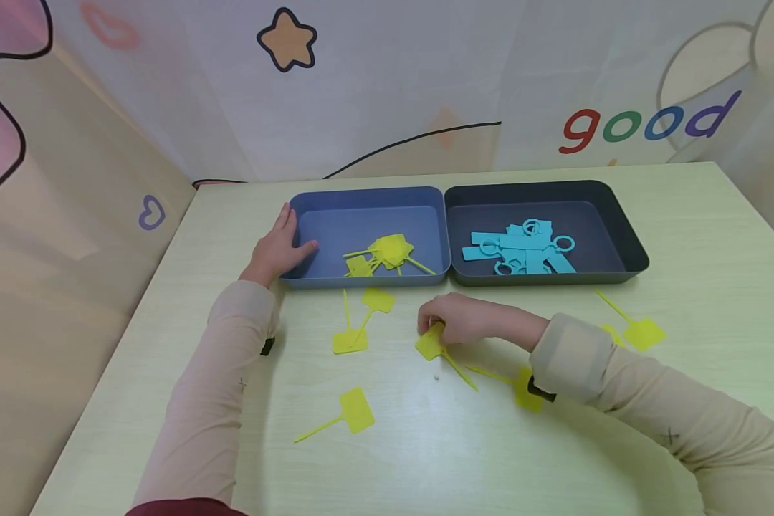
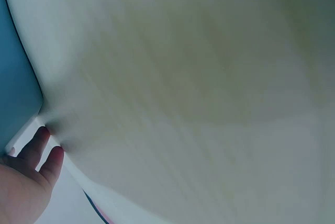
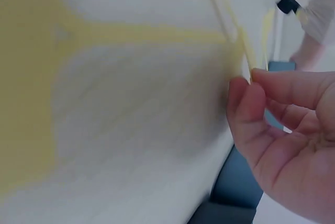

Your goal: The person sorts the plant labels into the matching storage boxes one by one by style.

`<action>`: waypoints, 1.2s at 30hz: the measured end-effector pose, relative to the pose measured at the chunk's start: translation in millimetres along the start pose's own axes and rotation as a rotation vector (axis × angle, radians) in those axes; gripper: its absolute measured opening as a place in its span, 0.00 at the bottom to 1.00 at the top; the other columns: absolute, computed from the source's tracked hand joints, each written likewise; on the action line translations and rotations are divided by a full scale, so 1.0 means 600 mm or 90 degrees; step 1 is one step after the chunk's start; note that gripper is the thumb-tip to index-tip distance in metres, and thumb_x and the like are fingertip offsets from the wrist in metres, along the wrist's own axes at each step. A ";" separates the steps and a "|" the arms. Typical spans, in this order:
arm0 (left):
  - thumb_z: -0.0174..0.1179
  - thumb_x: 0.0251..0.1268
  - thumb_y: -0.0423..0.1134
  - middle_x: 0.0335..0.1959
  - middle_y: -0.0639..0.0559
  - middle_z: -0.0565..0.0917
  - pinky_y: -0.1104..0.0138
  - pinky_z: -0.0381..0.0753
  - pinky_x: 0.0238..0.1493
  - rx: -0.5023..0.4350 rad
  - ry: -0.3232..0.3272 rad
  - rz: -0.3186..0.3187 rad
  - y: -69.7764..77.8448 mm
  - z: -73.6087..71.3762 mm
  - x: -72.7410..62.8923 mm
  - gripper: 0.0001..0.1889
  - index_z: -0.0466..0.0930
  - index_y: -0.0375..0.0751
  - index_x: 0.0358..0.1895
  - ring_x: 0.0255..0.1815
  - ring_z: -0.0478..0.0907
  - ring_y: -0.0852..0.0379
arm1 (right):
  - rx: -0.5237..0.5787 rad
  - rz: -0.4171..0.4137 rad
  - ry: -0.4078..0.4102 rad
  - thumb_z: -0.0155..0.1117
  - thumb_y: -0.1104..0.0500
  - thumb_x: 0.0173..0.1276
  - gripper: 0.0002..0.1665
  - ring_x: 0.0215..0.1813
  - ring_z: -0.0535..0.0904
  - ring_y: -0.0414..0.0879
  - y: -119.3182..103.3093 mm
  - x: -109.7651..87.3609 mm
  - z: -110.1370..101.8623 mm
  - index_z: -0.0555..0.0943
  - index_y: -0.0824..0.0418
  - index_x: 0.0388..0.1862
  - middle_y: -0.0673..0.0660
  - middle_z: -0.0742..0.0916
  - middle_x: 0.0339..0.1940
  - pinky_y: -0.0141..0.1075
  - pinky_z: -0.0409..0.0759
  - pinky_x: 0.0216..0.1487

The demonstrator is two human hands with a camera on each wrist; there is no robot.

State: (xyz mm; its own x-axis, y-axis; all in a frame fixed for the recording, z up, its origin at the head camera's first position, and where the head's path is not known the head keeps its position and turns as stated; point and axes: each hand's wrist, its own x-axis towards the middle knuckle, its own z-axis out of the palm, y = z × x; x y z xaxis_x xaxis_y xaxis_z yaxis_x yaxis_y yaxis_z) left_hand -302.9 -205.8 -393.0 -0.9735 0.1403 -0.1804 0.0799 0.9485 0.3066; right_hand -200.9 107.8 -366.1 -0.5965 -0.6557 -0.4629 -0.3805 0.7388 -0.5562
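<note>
My left hand (image 1: pixel 274 247) rests at the left wall of the blue tray (image 1: pixel 368 281), its thumb reaching over the rim and its straight fingers along the outside. In the left wrist view the fingers (image 2: pixel 51 166) stick out beside the tray's corner. Several yellow plant labels (image 1: pixel 392 249) lie inside that tray. In front of the trays, my right hand (image 1: pixel 461 317) pinches a yellow plant label (image 1: pixel 431 344) by its flat head, its thin stem pointing toward me. The right wrist view shows thumb and fingertips (image 3: pixel 251 101) together on the label's edge.
A dark grey tray (image 1: pixel 632 261) with several light-blue ringed strips (image 1: pixel 522 247) adjoins the blue tray on the right. More yellow labels lie on the table, some at centre left (image 1: pixel 350 341), one nearer me (image 1: pixel 357 411), others under and beyond the right sleeve (image 1: pixel 645 334). A printed curtain stands behind.
</note>
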 end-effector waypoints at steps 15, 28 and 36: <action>0.44 0.62 0.57 0.71 0.45 0.30 0.50 0.56 0.63 -0.012 0.003 0.006 0.002 -0.002 0.000 0.43 0.33 0.33 0.68 0.70 0.44 0.43 | 0.332 -0.005 0.129 0.51 0.72 0.60 0.17 0.33 0.80 0.51 0.000 0.012 -0.058 0.76 0.70 0.49 0.53 0.75 0.25 0.39 0.79 0.41; 0.43 0.62 0.56 0.71 0.45 0.29 0.50 0.55 0.64 -0.012 -0.002 0.004 0.001 0.000 -0.002 0.43 0.33 0.33 0.68 0.70 0.43 0.43 | 0.576 0.084 0.381 0.53 0.68 0.62 0.17 0.30 0.71 0.47 -0.031 0.082 -0.100 0.76 0.64 0.51 0.57 0.78 0.43 0.37 0.74 0.39; 0.44 0.62 0.56 0.71 0.46 0.29 0.51 0.53 0.65 -0.014 0.000 -0.001 0.001 -0.002 -0.002 0.43 0.33 0.34 0.69 0.71 0.42 0.44 | 0.720 0.136 0.452 0.56 0.69 0.60 0.16 0.22 0.74 0.40 -0.041 0.130 -0.109 0.77 0.68 0.48 0.57 0.78 0.37 0.23 0.76 0.29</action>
State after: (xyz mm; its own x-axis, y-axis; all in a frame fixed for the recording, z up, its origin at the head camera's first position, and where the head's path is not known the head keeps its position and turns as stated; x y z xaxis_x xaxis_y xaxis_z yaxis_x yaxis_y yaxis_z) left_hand -301.9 -205.6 -391.7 -0.9736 0.1393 -0.1806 0.0741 0.9419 0.3275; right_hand -284.4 48.5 -343.2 -0.9348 -0.0701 -0.3483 0.3447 0.0583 -0.9369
